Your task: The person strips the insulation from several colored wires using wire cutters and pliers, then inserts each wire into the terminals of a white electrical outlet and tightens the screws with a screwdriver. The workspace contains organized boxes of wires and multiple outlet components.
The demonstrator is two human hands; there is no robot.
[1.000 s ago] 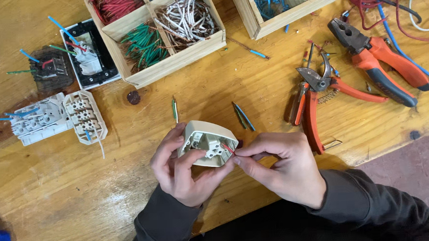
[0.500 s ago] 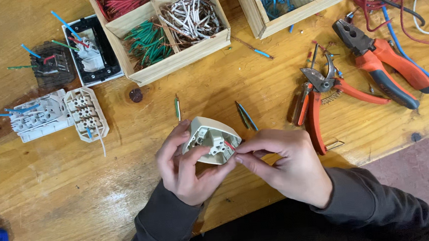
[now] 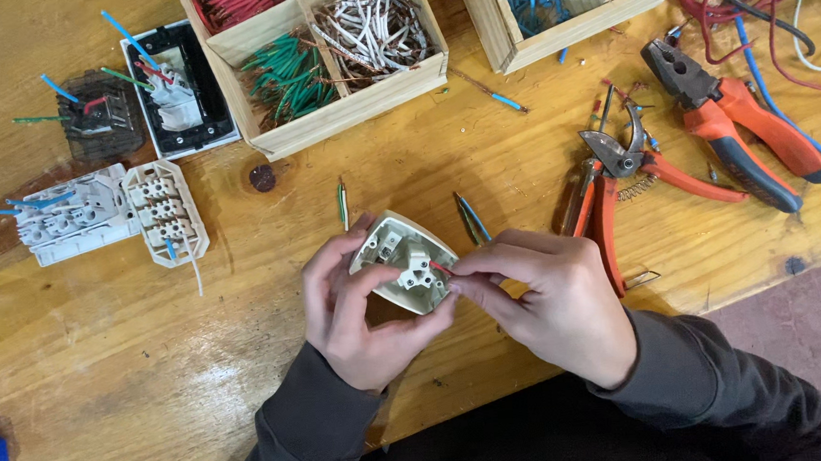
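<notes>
My left hand point(image 3: 354, 315) grips a cream plastic socket insert point(image 3: 403, 259) from below and the left, holding it just above the wooden bench point(image 3: 248, 364). Its open back with the white terminal block faces up. My right hand point(image 3: 548, 303) pinches a short red wire point(image 3: 441, 270) between thumb and forefinger, with the wire's tip touching the terminal block on the insert's right side. Both sleeves are dark grey.
A wooden tray point(image 3: 347, 120) holds red, green and white wire pieces; a second tray point(image 3: 560, 27) holds blue ones. Red-handled wire strippers point(image 3: 617, 189) and orange pliers point(image 3: 736, 116) lie to the right. Dismantled sockets point(image 3: 110, 216) and a black-framed switch point(image 3: 179, 88) lie at the left. Loose wire bits lie near my hands.
Both hands and the insert have stayed in nearly the same place. My right fingers have shifted slightly at the insert's right side, still pinching the red wire.
</notes>
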